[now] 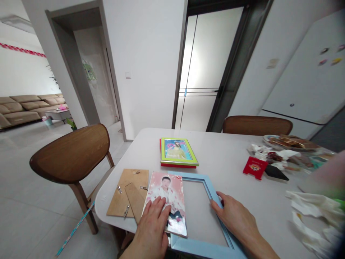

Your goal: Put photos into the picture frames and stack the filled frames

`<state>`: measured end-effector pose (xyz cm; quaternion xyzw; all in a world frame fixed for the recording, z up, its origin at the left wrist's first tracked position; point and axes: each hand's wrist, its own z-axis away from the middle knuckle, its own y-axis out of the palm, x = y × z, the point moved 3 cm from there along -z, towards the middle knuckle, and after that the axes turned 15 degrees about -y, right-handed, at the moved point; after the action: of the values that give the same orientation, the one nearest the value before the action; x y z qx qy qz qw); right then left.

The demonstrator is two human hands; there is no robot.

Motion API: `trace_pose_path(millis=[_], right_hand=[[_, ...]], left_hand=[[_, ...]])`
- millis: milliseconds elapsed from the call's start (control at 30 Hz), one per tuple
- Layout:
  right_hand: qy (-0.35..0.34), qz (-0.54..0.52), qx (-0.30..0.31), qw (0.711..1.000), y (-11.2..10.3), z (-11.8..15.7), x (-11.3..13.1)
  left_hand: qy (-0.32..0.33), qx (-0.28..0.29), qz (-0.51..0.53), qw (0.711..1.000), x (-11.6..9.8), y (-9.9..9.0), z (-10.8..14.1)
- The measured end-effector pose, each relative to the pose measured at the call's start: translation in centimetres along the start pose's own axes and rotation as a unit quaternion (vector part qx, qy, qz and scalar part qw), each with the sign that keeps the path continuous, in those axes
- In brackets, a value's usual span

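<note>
A pink-background photo print (178,201) of a person lies partly over the left side of a light-blue picture frame (199,244). My left hand (155,225) rests on the photo's lower left with its fingers laid flat. On the frame's right side, my right hand (237,217) grips the rail between thumb and fingers. The frame's opening shows a greyish-white surface. To the left is a brown backing board (115,205) with metal clips and a stand leg (134,199), partly hidden by the photo and my left hand.
A green framed picture (179,149) lies on a red one behind the blue frame. At right are a red card stand (254,168), a black object (276,173), crumpled tissue (309,212) and plastic-wrapped items. Wooden chairs (72,158) flank the white table (218,154).
</note>
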<state>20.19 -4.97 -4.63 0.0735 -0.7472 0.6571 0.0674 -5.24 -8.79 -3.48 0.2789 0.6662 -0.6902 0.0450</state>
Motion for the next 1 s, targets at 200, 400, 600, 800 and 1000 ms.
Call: trace_pose_path(millis=[200, 400, 600, 800, 1000], right_hand=[[-0.08, -0.128, -0.101, 0.983, -2.2, 0.0, 1.8], [-0.056, -0.565, 0.036, 0.823, -2.0, 1.3, 8.4], [0.061, -0.782, -0.053, 0.618, -1.2, 0.8, 8.4], [0.106, -0.682, 0.009, 0.724, -2.2, 0.3, 2.5], [0.057, -0.547, 0.037, 0.835, -1.2, -0.3, 2.2]], left_hand=[[0.0, -0.07, 0.089, 0.994, 0.4, -1.2, -1.1], [-0.142, -0.162, 0.526, 0.823, -1.3, -3.5, -1.7], [-0.155, -0.03, 0.758, 0.632, -4.5, -0.2, -2.1], [-0.116, -0.023, 0.511, 0.851, -2.3, 1.4, -1.1], [0.07, 0.06, 0.19, 0.978, -2.8, 3.2, -0.3]])
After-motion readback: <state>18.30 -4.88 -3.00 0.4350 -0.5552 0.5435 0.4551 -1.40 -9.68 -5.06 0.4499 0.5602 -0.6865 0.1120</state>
